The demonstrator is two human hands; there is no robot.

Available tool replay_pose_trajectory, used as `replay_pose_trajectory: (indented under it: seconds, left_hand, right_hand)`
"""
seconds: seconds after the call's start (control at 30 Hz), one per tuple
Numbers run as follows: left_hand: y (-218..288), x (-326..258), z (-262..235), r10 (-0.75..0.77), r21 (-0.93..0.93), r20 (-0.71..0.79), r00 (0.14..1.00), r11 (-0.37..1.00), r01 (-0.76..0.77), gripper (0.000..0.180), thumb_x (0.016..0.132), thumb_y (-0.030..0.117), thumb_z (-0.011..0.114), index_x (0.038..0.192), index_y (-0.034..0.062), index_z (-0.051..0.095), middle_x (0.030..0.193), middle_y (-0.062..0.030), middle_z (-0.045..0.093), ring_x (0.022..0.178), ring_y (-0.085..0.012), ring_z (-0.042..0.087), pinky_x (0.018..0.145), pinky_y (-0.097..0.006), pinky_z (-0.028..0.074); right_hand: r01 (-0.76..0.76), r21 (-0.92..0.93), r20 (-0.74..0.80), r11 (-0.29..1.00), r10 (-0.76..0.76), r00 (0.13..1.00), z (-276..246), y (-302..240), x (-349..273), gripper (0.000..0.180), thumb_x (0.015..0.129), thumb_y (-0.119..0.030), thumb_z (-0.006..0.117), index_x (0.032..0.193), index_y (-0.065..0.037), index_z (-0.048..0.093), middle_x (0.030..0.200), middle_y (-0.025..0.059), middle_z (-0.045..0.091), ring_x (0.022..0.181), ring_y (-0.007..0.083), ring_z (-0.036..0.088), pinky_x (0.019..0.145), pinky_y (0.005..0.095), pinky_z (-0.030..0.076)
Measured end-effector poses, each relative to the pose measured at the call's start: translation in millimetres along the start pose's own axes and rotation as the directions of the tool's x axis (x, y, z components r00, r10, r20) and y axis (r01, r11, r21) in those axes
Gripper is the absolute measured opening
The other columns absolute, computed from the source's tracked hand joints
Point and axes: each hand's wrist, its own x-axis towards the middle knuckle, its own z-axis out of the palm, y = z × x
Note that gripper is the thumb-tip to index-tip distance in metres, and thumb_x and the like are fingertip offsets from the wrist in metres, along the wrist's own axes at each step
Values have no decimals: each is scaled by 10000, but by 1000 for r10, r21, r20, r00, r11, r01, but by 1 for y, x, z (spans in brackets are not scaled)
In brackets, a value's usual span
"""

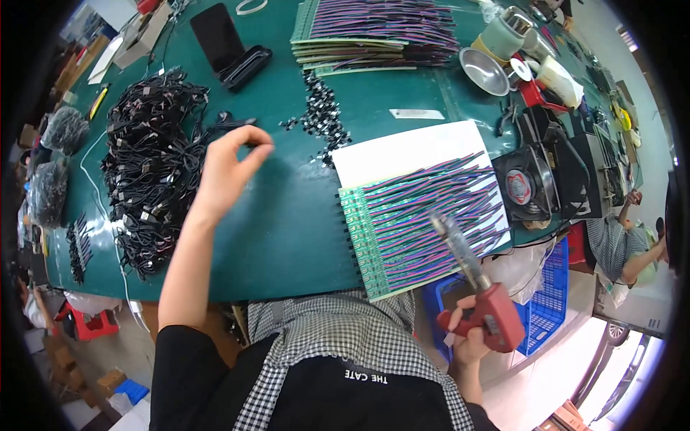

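Note:
In my right hand (471, 345) is a red soldering gun (501, 320), its long metal barrel pointing up and left over a row of green circuit boards (366, 244). Thin dark, pink and blue wires (424, 208) run rightward from the boards across a white sheet (402, 151). My left hand (228, 169) is raised over the mat, left of the boards, thumb and forefinger brought together in a pinch. Whatever is between those fingertips is too small to make out. Beside it lies a heap of black cables (147, 172). Small black-and-silver parts (322, 111) are scattered beyond the sheet.
A second stack of wired boards (374, 36) lies at the back. A metal bowl (484, 70) and a fan (523, 187) stand to the right. A phone (217, 36) leans at the far left. Below the right table edge sits a blue crate (544, 302); another person (622, 248) is at far right.

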Motion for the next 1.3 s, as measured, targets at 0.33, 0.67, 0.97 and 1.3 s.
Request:
replay_pose_trajectory:
  seconds: [0.33, 0.67, 0.97, 1.3]
  left_hand:
    - [110, -65, 71, -159, -681, 383, 910, 617, 394, 185, 771, -32, 643, 904, 10, 522, 786, -39, 590, 744, -87, 591, 658, -232, 471]
    - [116, -77, 79, -95, -388, 387, 917, 885, 256, 136, 757, 52, 660, 874, 6, 608, 751, -72, 610, 704, -134, 609, 644, -280, 480]
    - [98, -77, 93, 76, -670, 644, 761, 537, 513, 115, 829, 98, 610, 840, -17, 613, 734, -30, 614, 665, -81, 566, 604, -226, 460]
    - [109, -80, 94, -61, -640, 724, 687, 312, 702, 74, 840, 77, 588, 842, 4, 596, 750, -15, 591, 658, -60, 550, 566, -192, 441]
  right_hand:
    - [-208, -95, 69, 974, 215, 974, 87, -22, 72, 489, 673, 71, 667, 1110, 8, 458, 971, 66, 510, 794, 148, 556, 682, 248, 471]
    - [268, -365, 218, 892, -198, 956, 73, 19, 56, 714, 729, 52, 672, 1334, 57, 294, 1032, 148, 598, 782, 128, 613, 684, 255, 502]
    - [-67, -168, 144, 983, 92, 985, 62, 3, 47, 768, 705, 78, 679, 1346, -4, 264, 973, 112, 551, 744, 120, 569, 666, 244, 500]
    - [212, -373, 235, 903, -129, 963, 49, 15, 50, 771, 694, 80, 683, 1340, 23, 266, 980, 142, 573, 796, 139, 588, 704, 255, 501]
